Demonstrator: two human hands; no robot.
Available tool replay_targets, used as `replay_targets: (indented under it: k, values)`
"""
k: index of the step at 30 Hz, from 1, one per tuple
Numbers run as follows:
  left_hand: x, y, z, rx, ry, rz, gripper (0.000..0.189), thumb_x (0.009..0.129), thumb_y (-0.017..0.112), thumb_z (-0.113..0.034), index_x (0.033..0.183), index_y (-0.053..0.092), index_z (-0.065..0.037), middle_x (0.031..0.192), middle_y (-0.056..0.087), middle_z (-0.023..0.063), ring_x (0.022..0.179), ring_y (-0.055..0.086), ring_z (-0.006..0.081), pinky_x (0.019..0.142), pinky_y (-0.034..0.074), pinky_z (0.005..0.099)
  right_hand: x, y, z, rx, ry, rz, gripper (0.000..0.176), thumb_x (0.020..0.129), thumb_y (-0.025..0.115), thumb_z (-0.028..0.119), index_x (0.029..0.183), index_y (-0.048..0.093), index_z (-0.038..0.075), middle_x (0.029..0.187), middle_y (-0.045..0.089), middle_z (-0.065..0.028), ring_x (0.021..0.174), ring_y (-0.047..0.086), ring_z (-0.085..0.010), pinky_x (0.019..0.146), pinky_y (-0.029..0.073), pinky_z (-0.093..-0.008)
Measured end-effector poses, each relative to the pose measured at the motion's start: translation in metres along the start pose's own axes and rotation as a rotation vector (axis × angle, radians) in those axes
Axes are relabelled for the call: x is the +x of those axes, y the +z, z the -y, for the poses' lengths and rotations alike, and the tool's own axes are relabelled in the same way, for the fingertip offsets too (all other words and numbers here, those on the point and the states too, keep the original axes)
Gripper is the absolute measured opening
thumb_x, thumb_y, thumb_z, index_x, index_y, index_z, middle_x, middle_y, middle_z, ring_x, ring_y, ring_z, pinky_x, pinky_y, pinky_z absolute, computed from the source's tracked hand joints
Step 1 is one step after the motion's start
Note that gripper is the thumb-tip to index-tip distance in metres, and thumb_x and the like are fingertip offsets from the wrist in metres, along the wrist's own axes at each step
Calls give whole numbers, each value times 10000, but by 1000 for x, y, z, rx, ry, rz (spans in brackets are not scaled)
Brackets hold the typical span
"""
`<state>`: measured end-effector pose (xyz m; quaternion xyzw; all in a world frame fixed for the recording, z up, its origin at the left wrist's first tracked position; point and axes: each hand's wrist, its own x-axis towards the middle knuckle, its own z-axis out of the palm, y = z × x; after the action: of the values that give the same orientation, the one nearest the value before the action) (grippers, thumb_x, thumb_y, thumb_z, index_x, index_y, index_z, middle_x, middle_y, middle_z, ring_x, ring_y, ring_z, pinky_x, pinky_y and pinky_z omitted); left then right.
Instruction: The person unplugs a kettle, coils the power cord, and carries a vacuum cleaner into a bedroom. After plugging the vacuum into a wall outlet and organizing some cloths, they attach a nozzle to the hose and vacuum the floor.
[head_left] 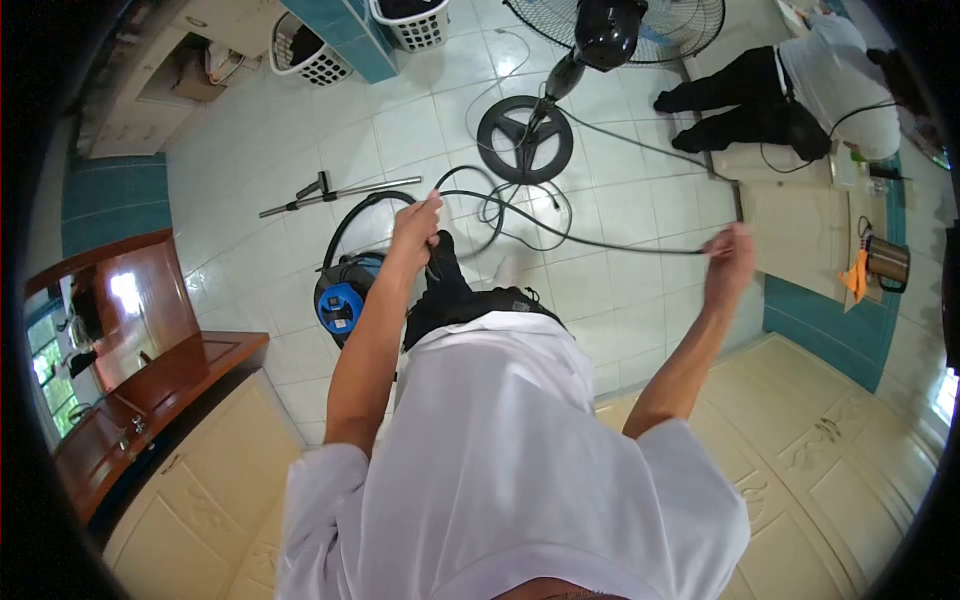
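Note:
A dark cord runs stretched between my two hands. My left hand is closed on it near the middle, in front of my left leg, with loops of the cord hanging beside it. Out to the right, my right hand pinches the cord's other stretch, arm extended. Just left of my left forearm stands a blue and black vacuum cleaner with a black hose. More cord loops lie on the tiled floor around the base of a standing fan.
A metal tube with a handle lies on the floor. Laundry baskets stand at the upper left. Another person is at the upper right by a counter with a steel pot. Cream cabinets are at the lower right.

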<state>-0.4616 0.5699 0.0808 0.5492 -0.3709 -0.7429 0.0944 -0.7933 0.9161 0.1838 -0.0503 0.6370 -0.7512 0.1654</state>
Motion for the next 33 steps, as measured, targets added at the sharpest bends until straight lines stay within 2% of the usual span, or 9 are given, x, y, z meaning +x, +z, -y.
replay_targets:
  k: [6,12,15,17,19,23,26,31,33]
  values:
    - [52,76,51,687,317,-90,282,1008,539,-285,1014,549,-4,792,719,118,736,703,183,569,506,316,-116,108,-102,-387,369,583,202,1019,549,205,982,644,31,697,618,-11,623,602,-89,586,504,-250]
    - [17,68,34,60,-221,287,301,1039,518,-325,952,533,-37,684,534,13,570,499,134,561,442,317,-151,192,-146,-889,85,1024,194,923,628,167,836,617,-6,724,684,-82,691,666,-212,669,517,-370]
    - [-13,18,-8,283,57,287,369,991,598,-393,1011,633,-27,627,369,-94,520,332,67,486,307,265,-131,193,-150,-377,189,1082,182,904,654,196,893,676,16,783,712,-61,765,681,-209,705,518,-353]
    - [-60,-8,-54,638,287,154,309,939,637,-362,888,680,-60,609,412,-75,531,355,57,488,285,279,-100,195,-155,-173,230,1035,340,954,611,332,984,709,8,864,726,-65,820,677,-180,741,516,-321]
    - [-88,-47,-73,988,434,161,340,944,621,-360,864,694,-38,621,481,-26,599,460,99,551,363,322,-70,201,-156,-164,616,490,541,973,543,472,1109,670,-36,840,716,-101,765,661,-174,699,527,-326]
    - [-161,-73,-73,1317,408,314,367,934,651,-372,955,676,-6,694,585,73,666,508,173,641,426,395,-59,257,-247,-392,882,513,909,870,504,745,1276,501,-68,1014,687,-215,807,684,-282,706,558,-398]
    - [-215,-90,-82,1223,301,354,357,954,645,-374,957,675,-18,681,548,48,661,479,150,627,412,361,-17,273,-334,609,1289,257,910,905,446,743,1234,477,-105,1083,646,-280,903,674,-373,858,552,-463]
    - [-249,-159,-70,985,23,124,367,968,633,-381,915,649,-18,687,466,-26,665,405,91,601,365,289,99,165,-311,897,882,-253,637,918,384,660,871,529,42,586,440,-51,553,427,-203,535,366,-343]
    - [-229,-182,-42,944,64,28,382,962,637,-390,889,631,-15,679,470,-36,658,411,84,588,363,286,134,107,-260,883,489,-59,354,1002,429,363,933,587,54,524,308,18,450,303,-145,474,289,-311]
